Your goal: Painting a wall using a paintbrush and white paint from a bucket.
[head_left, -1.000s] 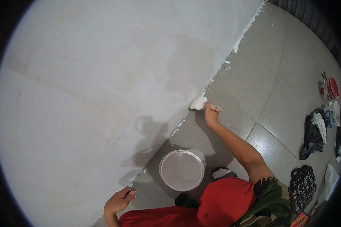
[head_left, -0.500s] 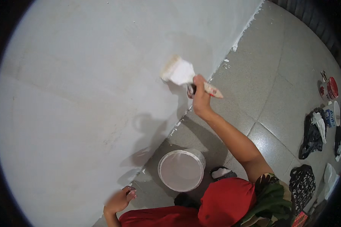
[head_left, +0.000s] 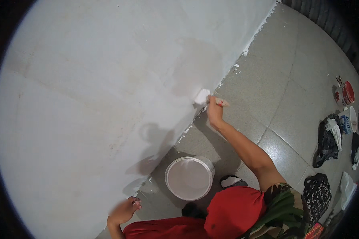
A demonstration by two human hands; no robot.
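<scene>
Likely brushing the pale wall (head_left: pixel 87 119), low down by the floor (head_left: pixel 259 103), with the paintbrush (head_left: pixel 203 96) gripped in the right hand (head_left: pixel 215 113). Can't tell about the curled left hand (head_left: pixel 123 211)'s hold. Next, maybe stroke gently, off the floor.

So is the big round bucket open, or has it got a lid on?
Open: no lid covers the round plastic bucket, and you can see right down into its pale inside.
</scene>
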